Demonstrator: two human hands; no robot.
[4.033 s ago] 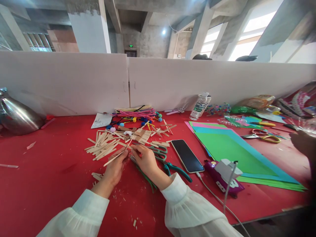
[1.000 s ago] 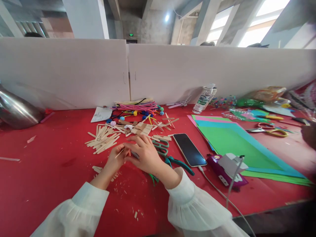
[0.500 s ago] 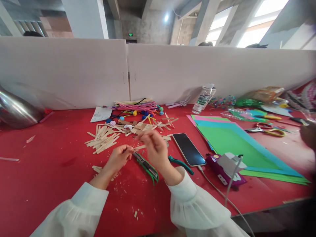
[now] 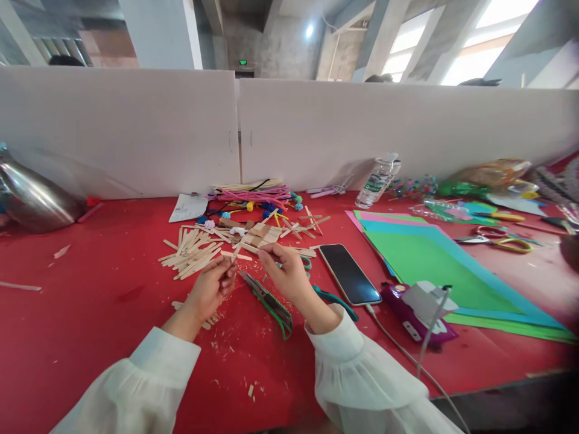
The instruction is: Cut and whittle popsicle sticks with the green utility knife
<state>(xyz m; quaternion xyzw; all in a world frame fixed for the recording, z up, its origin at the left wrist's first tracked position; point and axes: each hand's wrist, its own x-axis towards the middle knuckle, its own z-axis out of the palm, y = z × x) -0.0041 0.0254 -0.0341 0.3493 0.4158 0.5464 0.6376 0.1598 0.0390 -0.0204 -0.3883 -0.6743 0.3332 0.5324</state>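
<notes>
My left hand [image 4: 208,293] is closed in a pinch on a thin wooden stick [image 4: 236,253] that points up and away. Just right of it, my right hand [image 4: 286,271] pinches the end of another wooden stick [image 4: 249,248]. The two sticks lie close together between my fingers; whether they touch I cannot tell. Below and between my hands a green utility knife [image 4: 271,303] rests on the red table [image 4: 113,337], among small wood shavings. Beyond my left hand is a pile of wooden sticks [image 4: 187,253].
A phone [image 4: 350,274] on a cable, a purple power block [image 4: 416,313] and coloured paper sheets [image 4: 443,265] lie to the right. Behind are pipe cleaners [image 4: 253,194], a bottle [image 4: 377,182] and a white partition [image 4: 316,132]. A metal jug [image 4: 40,196] stands far left.
My right hand has lowered slightly and turned, and now pinches a stick. My left hand's fingers have risen a little, with a stick upright in them. The view has shifted slightly.
</notes>
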